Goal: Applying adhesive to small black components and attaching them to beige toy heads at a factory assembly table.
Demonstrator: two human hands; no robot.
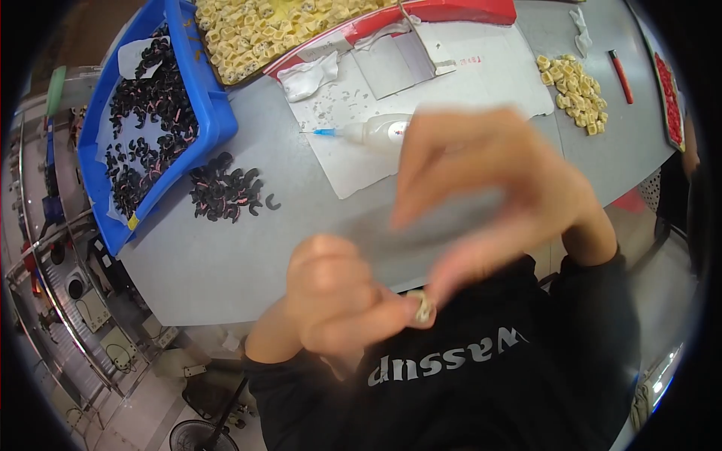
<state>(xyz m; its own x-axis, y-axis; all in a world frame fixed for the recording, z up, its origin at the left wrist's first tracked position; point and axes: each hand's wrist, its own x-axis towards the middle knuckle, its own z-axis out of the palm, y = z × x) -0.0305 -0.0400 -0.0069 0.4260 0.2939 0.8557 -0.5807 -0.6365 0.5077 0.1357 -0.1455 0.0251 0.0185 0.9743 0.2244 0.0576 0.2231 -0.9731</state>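
Observation:
Just in front of my black shirt, my left hand (pixel 331 297) pinches a small cream-coloured piece (pixel 423 308) between thumb and forefinger, its other fingers curled. Above and to the right is my right hand (pixel 504 173), smeared by motion. Its thumb reaches down beside the cream piece, while its fingers arch well away from the thumb, with nothing visible between them. Beyond the right hand's fingers, a clear squeeze bottle (pixel 383 134) with a blue-based needle tip lies on a white sheet (pixel 489 83); the hand hides part of the bottle.
Left on the grey table (pixel 195 278) are loose black curved pieces (pixel 224 194), beside a blue bin (pixel 218 116) of more. At the back, a tray holds many yellowish pieces (pixel 256 34). Crumpled tissue (pixel 308 77), a cream pile (pixel 579 98) and a red pen (pixel 621 77) lie farther right.

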